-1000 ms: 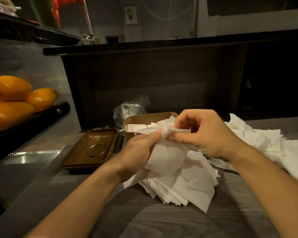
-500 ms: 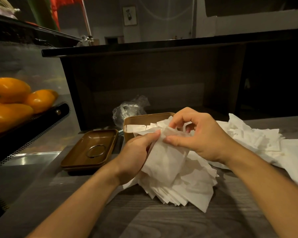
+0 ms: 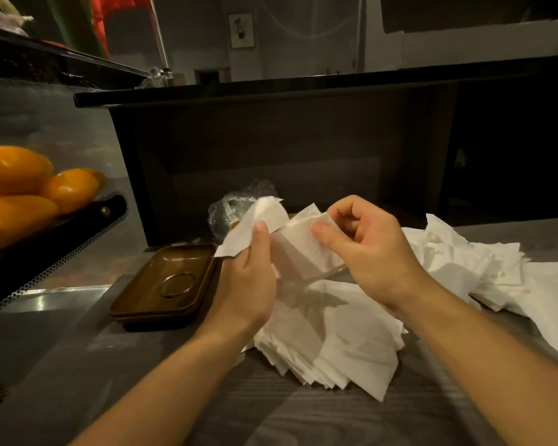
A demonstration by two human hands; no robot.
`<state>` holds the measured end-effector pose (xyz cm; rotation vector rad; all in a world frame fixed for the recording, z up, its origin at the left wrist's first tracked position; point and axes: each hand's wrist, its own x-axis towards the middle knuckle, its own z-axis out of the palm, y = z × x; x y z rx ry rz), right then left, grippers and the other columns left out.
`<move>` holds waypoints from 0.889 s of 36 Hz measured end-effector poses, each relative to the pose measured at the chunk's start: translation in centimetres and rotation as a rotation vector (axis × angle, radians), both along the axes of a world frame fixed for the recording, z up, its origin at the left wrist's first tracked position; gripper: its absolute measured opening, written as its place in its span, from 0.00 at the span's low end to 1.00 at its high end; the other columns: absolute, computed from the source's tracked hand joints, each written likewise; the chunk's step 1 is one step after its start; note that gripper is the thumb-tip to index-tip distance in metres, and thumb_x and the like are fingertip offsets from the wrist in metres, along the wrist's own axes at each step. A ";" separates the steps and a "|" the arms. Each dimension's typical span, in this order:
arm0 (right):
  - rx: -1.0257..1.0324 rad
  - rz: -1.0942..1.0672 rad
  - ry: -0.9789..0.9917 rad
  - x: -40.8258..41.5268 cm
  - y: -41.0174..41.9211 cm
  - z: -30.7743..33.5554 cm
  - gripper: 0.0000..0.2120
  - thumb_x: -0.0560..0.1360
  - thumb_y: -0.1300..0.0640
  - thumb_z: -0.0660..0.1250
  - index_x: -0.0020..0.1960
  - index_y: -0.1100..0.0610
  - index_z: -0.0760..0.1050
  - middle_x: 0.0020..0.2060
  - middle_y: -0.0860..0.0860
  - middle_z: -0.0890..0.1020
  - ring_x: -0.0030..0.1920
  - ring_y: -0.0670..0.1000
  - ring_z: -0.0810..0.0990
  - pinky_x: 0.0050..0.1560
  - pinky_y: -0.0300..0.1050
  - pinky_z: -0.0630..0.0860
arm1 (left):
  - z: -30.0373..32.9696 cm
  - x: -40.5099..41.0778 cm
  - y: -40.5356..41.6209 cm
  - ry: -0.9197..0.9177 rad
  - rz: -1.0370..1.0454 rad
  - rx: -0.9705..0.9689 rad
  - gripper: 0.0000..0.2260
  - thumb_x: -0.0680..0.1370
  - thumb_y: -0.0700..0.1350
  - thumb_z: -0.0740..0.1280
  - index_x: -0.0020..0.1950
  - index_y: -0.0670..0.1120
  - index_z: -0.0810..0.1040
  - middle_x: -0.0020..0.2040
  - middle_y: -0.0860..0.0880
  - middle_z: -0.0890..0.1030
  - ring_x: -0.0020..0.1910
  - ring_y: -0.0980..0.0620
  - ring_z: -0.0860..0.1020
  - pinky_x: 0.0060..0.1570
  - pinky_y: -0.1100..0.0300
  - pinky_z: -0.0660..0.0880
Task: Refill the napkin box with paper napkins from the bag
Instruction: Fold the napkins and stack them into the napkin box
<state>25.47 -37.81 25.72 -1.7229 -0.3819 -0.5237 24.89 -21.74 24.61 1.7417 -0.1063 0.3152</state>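
Note:
A white paper napkin [image 3: 292, 239] is held up above the counter between both hands. My left hand [image 3: 250, 278] grips its left part, thumb on top. My right hand [image 3: 364, 249] pinches its right edge between thumb and fingers. Below them lies a fanned stack of white napkins [image 3: 335, 346] on the wooden counter. The brown napkin box is almost wholly hidden behind the raised napkin. A crumpled clear plastic bag [image 3: 236, 201] sits behind it.
A brown tray [image 3: 142, 300] with a metal ring [image 3: 178, 283] in it lies left of the hands. More loose napkins [image 3: 503, 278] spread to the right. Oranges [image 3: 29, 191] sit in a black mesh rack at the left. A dark counter wall rises behind.
Both hands have lifted the napkin higher and pulled it apart, so it now hides the napkin box that showed before.

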 end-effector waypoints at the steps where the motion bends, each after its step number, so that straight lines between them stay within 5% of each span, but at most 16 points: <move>1: 0.039 0.037 0.010 -0.1 0.2 0.0 0.04 0.76 0.52 0.72 0.49 0.49 0.78 0.42 0.42 0.83 0.47 0.44 0.84 0.41 0.37 0.81 | 0.0 0.0 0.0 -0.015 0.002 0.010 0.22 0.83 0.63 0.47 0.54 0.57 0.78 0.49 0.60 0.80 0.49 0.61 0.79 0.45 0.69 0.72; 5: 0.088 0.137 0.104 -0.2 0.4 -0.3 0.08 0.75 0.53 0.73 0.53 0.49 0.78 0.46 0.45 0.85 0.50 0.47 0.84 0.47 0.43 0.83 | -0.5 0.9 0.0 -0.075 0.104 0.013 0.26 0.82 0.65 0.48 0.63 0.52 0.77 0.53 0.54 0.80 0.52 0.57 0.79 0.42 0.70 0.73; 10: -0.133 0.380 0.323 -0.2 -0.4 -0.5 0.23 0.69 0.55 0.79 0.60 0.45 0.77 0.51 0.44 0.85 0.52 0.44 0.85 0.49 0.41 0.83 | -1.3 0.6 -0.3 -0.359 0.132 0.045 0.15 0.81 0.59 0.54 0.52 0.53 0.76 0.48 0.53 0.80 0.52 0.60 0.80 0.53 0.69 0.76; 13: -0.295 0.246 0.202 -0.3 -0.4 -0.4 0.10 0.70 0.52 0.78 0.50 0.43 0.82 0.45 0.39 0.84 0.49 0.39 0.82 0.45 0.36 0.81 | -1.5 1.0 0.2 -0.448 0.128 0.021 0.23 0.78 0.63 0.55 0.57 0.47 0.77 0.50 0.50 0.81 0.54 0.57 0.80 0.53 0.68 0.77; 18: -0.489 0.090 0.099 0.0 -0.5 -0.6 0.17 0.69 0.48 0.80 0.52 0.37 0.75 0.48 0.35 0.79 0.49 0.39 0.79 0.41 0.31 0.77 | -1.6 1.3 0.9 -0.283 0.093 0.040 0.32 0.74 0.67 0.50 0.61 0.47 0.79 0.54 0.53 0.81 0.55 0.58 0.80 0.46 0.75 0.75; 22: -0.636 0.093 0.200 0.1 -0.3 -1.0 0.29 0.66 0.41 0.80 0.59 0.32 0.66 0.50 0.30 0.73 0.50 0.38 0.75 0.43 0.29 0.72 | -1.7 1.3 0.7 -0.214 0.134 0.097 0.18 0.81 0.59 0.52 0.63 0.53 0.74 0.54 0.57 0.78 0.52 0.59 0.78 0.42 0.79 0.72; 26: -0.612 0.028 0.127 0.5 -0.8 -1.3 0.19 0.71 0.46 0.78 0.58 0.39 0.76 0.53 0.36 0.79 0.53 0.41 0.78 0.53 0.37 0.77 | -1.6 1.0 0.4 -0.226 0.123 0.149 0.08 0.85 0.52 0.54 0.51 0.60 0.72 0.50 0.62 0.74 0.51 0.64 0.76 0.53 0.73 0.71; 28: -0.625 0.025 0.102 0.3 -0.6 -1.5 0.10 0.74 0.48 0.76 0.54 0.44 0.80 0.48 0.40 0.82 0.48 0.42 0.79 0.51 0.41 0.80 | -1.7 0.8 0.3 -0.255 0.096 0.147 0.08 0.84 0.52 0.56 0.56 0.58 0.74 0.51 0.62 0.76 0.53 0.67 0.76 0.54 0.74 0.72; 32: -0.557 -0.040 -0.001 0.1 -0.1 -1.2 0.10 0.72 0.42 0.74 0.48 0.45 0.82 0.42 0.40 0.81 0.44 0.41 0.78 0.42 0.35 0.75 | -2.1 0.8 -0.3 -0.367 0.082 0.178 0.26 0.77 0.60 0.56 0.69 0.45 0.72 0.58 0.52 0.78 0.59 0.57 0.78 0.51 0.76 0.73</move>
